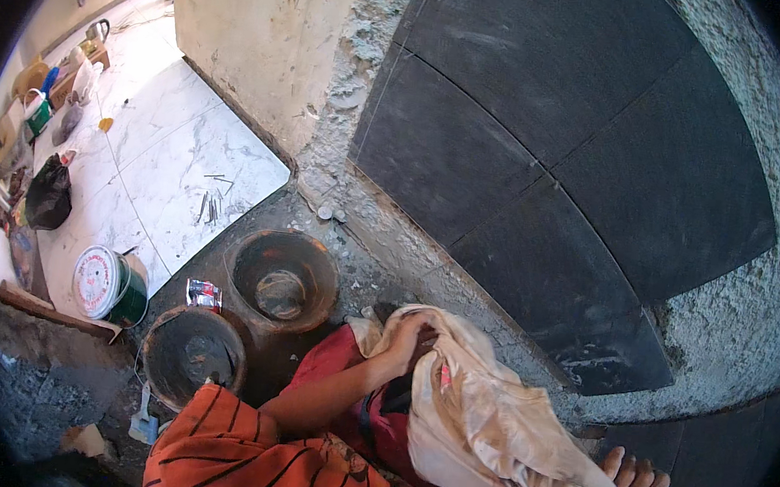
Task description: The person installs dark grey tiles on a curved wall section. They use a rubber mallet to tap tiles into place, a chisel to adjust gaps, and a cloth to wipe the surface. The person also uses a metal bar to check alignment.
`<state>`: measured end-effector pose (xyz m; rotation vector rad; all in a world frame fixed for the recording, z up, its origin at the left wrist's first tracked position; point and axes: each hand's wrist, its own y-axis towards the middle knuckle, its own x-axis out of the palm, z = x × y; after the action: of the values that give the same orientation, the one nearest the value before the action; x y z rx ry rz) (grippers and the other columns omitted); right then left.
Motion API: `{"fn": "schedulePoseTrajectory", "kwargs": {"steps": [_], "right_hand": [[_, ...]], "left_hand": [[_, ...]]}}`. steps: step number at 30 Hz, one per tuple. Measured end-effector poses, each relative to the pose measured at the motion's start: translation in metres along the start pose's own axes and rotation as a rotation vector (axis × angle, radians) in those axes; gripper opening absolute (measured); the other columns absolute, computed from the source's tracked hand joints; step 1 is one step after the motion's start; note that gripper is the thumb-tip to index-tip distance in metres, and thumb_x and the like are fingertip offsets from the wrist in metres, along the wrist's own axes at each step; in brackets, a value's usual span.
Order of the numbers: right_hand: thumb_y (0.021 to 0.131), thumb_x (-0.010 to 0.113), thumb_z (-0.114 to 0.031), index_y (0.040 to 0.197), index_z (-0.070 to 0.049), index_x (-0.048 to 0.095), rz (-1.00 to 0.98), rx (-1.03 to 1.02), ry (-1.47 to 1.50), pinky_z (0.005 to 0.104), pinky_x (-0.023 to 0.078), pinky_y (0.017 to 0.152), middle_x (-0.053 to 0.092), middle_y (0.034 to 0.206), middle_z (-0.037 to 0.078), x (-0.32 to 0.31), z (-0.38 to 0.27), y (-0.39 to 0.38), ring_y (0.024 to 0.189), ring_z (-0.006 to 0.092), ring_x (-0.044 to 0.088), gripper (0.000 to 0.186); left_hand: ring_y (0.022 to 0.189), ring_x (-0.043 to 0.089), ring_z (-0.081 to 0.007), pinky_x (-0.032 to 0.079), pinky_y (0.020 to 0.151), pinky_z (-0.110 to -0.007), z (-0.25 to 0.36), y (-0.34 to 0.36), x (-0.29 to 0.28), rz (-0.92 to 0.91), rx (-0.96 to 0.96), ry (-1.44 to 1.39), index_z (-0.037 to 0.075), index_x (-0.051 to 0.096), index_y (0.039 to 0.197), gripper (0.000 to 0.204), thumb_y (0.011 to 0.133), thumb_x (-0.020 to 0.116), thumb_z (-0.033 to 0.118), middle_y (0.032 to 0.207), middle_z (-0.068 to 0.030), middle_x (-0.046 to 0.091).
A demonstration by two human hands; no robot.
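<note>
My left hand (408, 339) is closed on a pale, stained cloth (495, 417), its fingers bunching the upper end. The cloth hangs in folds toward the lower right and covers most of my right forearm and palm. Beyond its lower edge show the fingers of my right hand (635, 476), stretched out and slightly apart; the thumb is hidden. Under the cloth and my left forearm lies dark red fabric (321, 357). An orange, black-striped garment (236, 456) fills the lower middle.
Dark tiles (543, 164) cover the rough wall at right. Two mortar-stained buckets (325, 270) stand ahead-left, with a red-and-silver can (205, 294) and a brush (144, 424) close by. A lidded green pail (133, 301) stands beside the white marble floor (168, 148), where bags and small sticks lie.
</note>
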<state>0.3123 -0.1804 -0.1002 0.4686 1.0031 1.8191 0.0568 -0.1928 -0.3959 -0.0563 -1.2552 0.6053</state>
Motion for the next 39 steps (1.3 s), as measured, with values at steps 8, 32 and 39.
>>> {"fn": "schedulePoseTrajectory", "kwargs": {"steps": [8,32,39], "right_hand": [[0.09,0.046,-0.016,0.075,-0.015,0.053,0.187,0.09,-0.063,0.0322,0.045,0.051,0.056,0.06,-0.002,-0.008,0.026,0.007,0.049,0.0138,0.053,0.017],[0.079,0.063,-0.024,0.082,-0.014,0.043,0.049,1.451,2.566,0.0486,0.036,0.09,0.04,0.068,0.001,0.002,-0.087,-0.037,0.063,0.018,0.04,0.022],[0.075,0.062,-0.02,0.074,-0.012,0.042,-0.122,1.54,2.592,0.0481,0.034,0.092,0.038,0.067,0.0,0.006,-0.098,-0.033,0.069,0.0207,0.039,0.022]], "left_hand": [[0.085,0.058,-0.0207,0.046,0.077,-0.037,0.012,0.091,-0.077,0.281,0.548,0.071,0.003,0.061,0.092,0.031,0.095,0.048,0.031,0.087,-0.0043,0.06],[0.14,0.021,-0.0408,0.008,0.115,-0.049,0.161,0.107,0.184,-0.121,1.718,1.215,-0.008,0.029,0.141,0.06,0.087,0.044,0.012,0.147,-0.0278,0.029],[0.13,0.038,-0.0427,0.025,0.108,-0.055,0.247,0.121,0.207,0.06,1.926,1.327,-0.009,0.031,0.14,0.059,0.09,0.045,0.021,0.139,-0.0305,0.04]]}}
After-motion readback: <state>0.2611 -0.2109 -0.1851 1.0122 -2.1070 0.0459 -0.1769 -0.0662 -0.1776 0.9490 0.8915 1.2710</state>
